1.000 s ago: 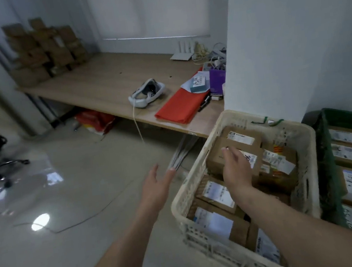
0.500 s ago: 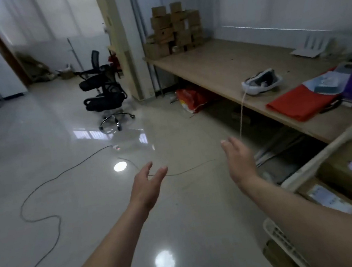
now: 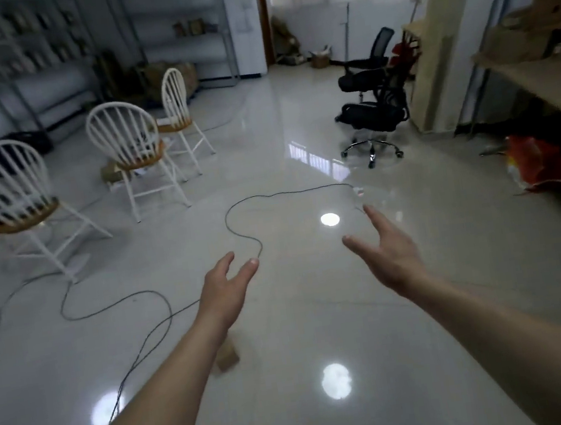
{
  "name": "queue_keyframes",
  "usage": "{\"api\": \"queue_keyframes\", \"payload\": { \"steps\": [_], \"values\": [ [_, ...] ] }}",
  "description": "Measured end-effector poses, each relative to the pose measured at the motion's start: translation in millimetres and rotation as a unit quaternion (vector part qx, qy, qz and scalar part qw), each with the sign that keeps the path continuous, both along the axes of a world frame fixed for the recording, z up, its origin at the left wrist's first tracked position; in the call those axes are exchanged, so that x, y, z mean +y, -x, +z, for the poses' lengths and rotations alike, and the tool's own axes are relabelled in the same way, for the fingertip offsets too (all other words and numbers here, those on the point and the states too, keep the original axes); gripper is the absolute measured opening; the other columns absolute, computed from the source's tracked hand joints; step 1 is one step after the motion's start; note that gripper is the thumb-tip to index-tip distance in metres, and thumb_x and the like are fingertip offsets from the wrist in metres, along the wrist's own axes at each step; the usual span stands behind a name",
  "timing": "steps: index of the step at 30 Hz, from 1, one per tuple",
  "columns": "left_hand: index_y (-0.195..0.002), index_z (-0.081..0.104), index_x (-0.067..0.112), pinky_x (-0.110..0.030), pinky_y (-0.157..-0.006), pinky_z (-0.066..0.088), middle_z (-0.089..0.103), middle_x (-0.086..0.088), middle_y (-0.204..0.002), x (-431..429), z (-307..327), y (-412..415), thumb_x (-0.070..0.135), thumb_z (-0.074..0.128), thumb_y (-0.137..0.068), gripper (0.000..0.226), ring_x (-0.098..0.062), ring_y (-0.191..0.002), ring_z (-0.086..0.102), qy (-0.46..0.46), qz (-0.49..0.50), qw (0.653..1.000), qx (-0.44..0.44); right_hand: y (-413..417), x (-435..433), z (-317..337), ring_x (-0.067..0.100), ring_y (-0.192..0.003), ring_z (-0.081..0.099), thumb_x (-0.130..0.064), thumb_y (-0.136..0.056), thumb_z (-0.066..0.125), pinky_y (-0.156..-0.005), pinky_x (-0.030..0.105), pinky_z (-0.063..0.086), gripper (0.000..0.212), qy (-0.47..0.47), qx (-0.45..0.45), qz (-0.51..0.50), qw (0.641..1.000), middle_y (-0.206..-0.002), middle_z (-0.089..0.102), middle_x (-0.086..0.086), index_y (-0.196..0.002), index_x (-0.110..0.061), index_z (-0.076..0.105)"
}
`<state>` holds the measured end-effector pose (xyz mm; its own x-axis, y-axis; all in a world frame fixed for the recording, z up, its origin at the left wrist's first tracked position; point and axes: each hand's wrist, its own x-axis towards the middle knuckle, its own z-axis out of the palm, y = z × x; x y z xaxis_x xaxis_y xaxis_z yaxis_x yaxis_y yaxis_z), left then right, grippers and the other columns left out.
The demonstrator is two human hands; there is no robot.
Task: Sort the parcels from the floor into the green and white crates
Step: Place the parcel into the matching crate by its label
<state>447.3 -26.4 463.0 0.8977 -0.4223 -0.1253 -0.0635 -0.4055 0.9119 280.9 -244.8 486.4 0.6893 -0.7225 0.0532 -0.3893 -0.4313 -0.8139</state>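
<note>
Both my hands are stretched out over the glossy floor and hold nothing. My left hand has relaxed, straight fingers; my right hand is spread open, palm turned inward. A small brown cardboard parcel lies on the floor just below my left forearm, partly hidden by it. Another brownish parcel sits on the floor by the middle chair's legs. Neither the green nor the white crate is in view.
Three white spindle-back chairs stand at the left. A black office chair is at the back right. A grey cable snakes across the floor. A wooden bench with boxes runs along the right, a red bag under it.
The view has swung left, away from the crates and the bench, onto the open floor. My right hand left the parcels in the white crate; both hands now reach forward empty.
</note>
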Motion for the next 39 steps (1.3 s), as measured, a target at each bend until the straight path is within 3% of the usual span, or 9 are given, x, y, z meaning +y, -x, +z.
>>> {"api": "queue_keyframes", "payload": {
  "steps": [8, 15, 18, 27, 30, 39],
  "values": [
    [-0.151, 0.043, 0.024, -0.035, -0.115, 0.029, 0.036, -0.002, -0.159, 94, -11, -36, 0.052, 0.066, -0.09, 0.07, -0.018, -0.145, 0.036, -0.003, 0.144, 0.989, 0.029, -110, 53, -18, 0.015, -0.154, 0.028, -0.046, -0.091, 0.073, -0.122, 0.033, 0.024, 0.088, -0.017, 0.016, 0.141, 0.99, -0.168, 0.029, -0.006, -0.164, -0.028, 0.026],
    [-0.151, 0.041, 0.028, -0.037, -0.111, 0.032, 0.034, -0.001, -0.16, 120, -25, -53, 0.053, 0.066, -0.09, 0.07, -0.02, -0.145, 0.035, -0.006, 0.247, 0.967, 0.059, -172, 59, -33, 0.015, -0.155, 0.026, -0.045, -0.093, 0.071, -0.124, 0.036, 0.025, 0.087, -0.03, 0.026, 0.227, 0.973, -0.169, 0.027, -0.006, -0.164, -0.026, 0.025],
    [-0.151, 0.041, 0.029, -0.033, -0.107, 0.032, 0.036, 0.0, -0.158, 117, -36, -58, 0.053, 0.065, -0.09, 0.07, -0.018, -0.144, 0.037, -0.007, 0.269, 0.961, 0.068, -192, 49, -42, 0.015, -0.155, 0.027, -0.045, -0.094, 0.069, -0.121, 0.034, 0.025, 0.084, -0.037, 0.033, 0.237, 0.97, -0.169, 0.027, -0.008, -0.164, -0.025, 0.026],
    [-0.152, 0.04, 0.026, -0.036, -0.114, 0.031, 0.036, 0.002, -0.159, 125, -80, -104, 0.054, 0.062, -0.092, 0.07, -0.017, -0.144, 0.036, -0.01, 0.308, 0.946, 0.1, -269, 47, -81, 0.019, -0.154, 0.029, -0.048, -0.095, 0.066, -0.122, 0.037, 0.026, 0.082, -0.037, 0.073, 0.244, 0.966, -0.168, 0.03, -0.005, -0.164, -0.025, 0.027],
    [-0.152, 0.04, 0.027, -0.046, -0.117, 0.033, 0.036, 0.003, -0.159, 136, -107, -135, 0.057, 0.062, -0.091, 0.071, -0.018, -0.144, 0.036, -0.012, 0.318, 0.939, 0.128, -303, 53, -103, 0.019, -0.155, 0.028, -0.049, -0.095, 0.065, -0.125, 0.039, 0.026, 0.082, -0.035, 0.097, 0.247, 0.964, -0.169, 0.03, -0.004, -0.164, -0.025, 0.026],
    [-0.153, 0.038, 0.028, -0.053, -0.116, 0.033, 0.033, 0.006, -0.16, 152, -225, -280, 0.06, 0.057, -0.092, 0.071, -0.02, -0.143, 0.035, -0.014, 0.307, 0.919, 0.249, -441, 68, -200, 0.022, -0.154, 0.03, -0.048, -0.095, 0.066, -0.125, 0.043, 0.027, 0.083, -0.028, 0.188, 0.228, 0.955, -0.168, 0.031, 0.0, -0.164, -0.023, 0.027]
  ]
}}
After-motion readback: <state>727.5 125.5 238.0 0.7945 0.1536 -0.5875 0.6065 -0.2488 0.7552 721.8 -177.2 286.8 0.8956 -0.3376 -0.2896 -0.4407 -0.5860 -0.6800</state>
